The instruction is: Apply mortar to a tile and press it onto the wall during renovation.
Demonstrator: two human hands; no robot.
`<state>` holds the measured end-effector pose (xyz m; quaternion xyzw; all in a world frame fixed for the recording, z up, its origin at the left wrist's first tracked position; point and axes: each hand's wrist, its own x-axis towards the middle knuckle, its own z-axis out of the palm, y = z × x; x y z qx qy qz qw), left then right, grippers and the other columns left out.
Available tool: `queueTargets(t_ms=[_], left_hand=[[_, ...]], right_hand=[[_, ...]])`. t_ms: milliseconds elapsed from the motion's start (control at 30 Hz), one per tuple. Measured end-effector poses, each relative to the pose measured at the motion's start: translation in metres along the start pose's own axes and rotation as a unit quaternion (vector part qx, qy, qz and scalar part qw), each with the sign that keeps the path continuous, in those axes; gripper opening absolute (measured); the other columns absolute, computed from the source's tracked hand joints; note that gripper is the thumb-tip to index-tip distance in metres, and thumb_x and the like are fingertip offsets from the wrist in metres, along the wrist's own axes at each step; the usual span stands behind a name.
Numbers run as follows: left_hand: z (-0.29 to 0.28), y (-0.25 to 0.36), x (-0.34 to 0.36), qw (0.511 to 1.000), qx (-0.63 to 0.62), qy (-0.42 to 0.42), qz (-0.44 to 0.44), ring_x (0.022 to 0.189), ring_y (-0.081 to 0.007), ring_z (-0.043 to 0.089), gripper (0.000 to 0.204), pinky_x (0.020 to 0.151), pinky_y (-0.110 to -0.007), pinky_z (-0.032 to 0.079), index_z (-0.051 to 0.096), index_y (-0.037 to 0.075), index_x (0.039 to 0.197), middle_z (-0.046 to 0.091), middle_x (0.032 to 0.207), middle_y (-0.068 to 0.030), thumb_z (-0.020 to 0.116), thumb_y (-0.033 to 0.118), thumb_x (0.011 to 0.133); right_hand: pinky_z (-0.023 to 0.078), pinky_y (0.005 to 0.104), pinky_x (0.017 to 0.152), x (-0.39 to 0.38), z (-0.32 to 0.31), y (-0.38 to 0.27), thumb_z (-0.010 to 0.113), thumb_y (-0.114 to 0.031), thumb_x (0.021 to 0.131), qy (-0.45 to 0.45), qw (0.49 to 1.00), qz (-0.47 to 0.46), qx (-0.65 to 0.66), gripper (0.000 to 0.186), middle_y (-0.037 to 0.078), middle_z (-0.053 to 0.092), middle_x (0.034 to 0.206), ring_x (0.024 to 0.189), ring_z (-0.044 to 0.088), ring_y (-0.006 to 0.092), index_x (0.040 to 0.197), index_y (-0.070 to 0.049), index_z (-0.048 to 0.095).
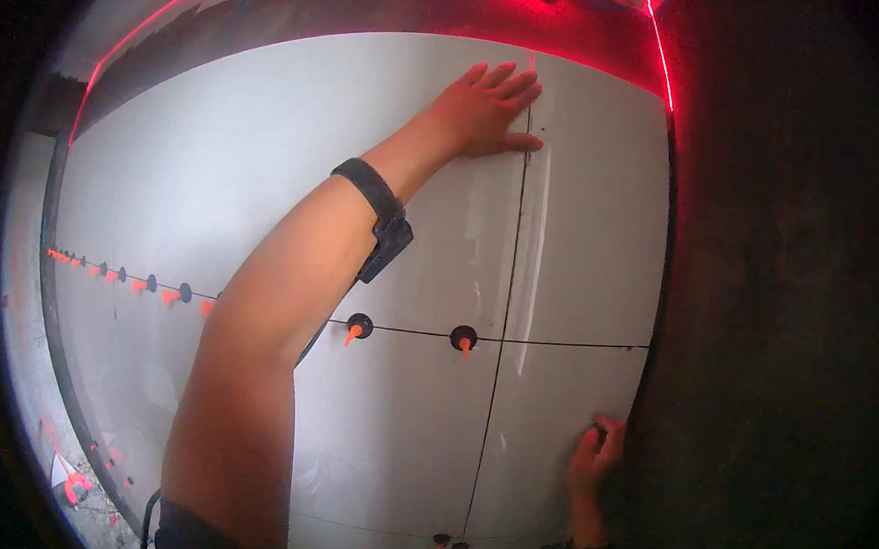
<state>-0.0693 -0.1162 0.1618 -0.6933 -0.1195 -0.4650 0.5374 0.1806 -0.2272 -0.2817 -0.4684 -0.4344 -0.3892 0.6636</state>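
My left hand (486,112) lies open, fingers spread, near the top of a large glossy light tile (408,97). Its fingertips and thumb reach over the dark vertical joint (512,248) onto the narrower tile (599,213) to the right. Lower down, my right hand (591,465) is at the right edge of the lower narrow tile (541,416), its fingers curled. A small dark spot shows between the fingers; I cannot tell whether it is an object. Between the hands, a tile leveling spacer (464,340) with a black round base and orange stem sits in the horizontal joint.
Another spacer (359,328) and several more (145,284) line the horizontal joint leftward. Two spacers (442,542) show at the bottom. A red laser line (658,49) runs along the top and upper right. A dark surface (781,309) borders the tiles on the right.
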Motion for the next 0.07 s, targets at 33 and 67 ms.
queueTargets(t_ms=[33, 67], left_hand=[[0.0016, -0.0007, -0.0006, 1.0, 0.012, -0.003, -0.004, 0.146, -0.0293, 0.023, 0.083, 0.119, -0.044, 0.018, 0.034, 0.011, 0.149, 0.028, 0.157, -0.0106, 0.044, 0.068, 0.089], [0.0031, -0.0017, -0.0006, 1.0, 0.024, -0.006, -0.007, 0.146, -0.0284, 0.022, 0.083, 0.119, -0.044, 0.018, 0.033, 0.013, 0.15, 0.028, 0.157, -0.0095, 0.044, 0.069, 0.089]], right_hand=[[0.042, 0.0454, 0.089, -0.0005, 0.0005, 0.0012, 0.054, -0.014, 0.089, 0.004, 1.0, -0.003, -0.001, 0.017, 0.016, 0.059, 0.098, 0.096, 0.054, 0.034, 0.102, -0.002, 0.058], [0.042, 0.0454, 0.089, -0.0018, 0.0015, -0.0001, 0.054, -0.014, 0.089, 0.004, 1.0, -0.002, -0.003, 0.017, 0.016, 0.059, 0.098, 0.096, 0.054, 0.034, 0.102, -0.002, 0.058]])
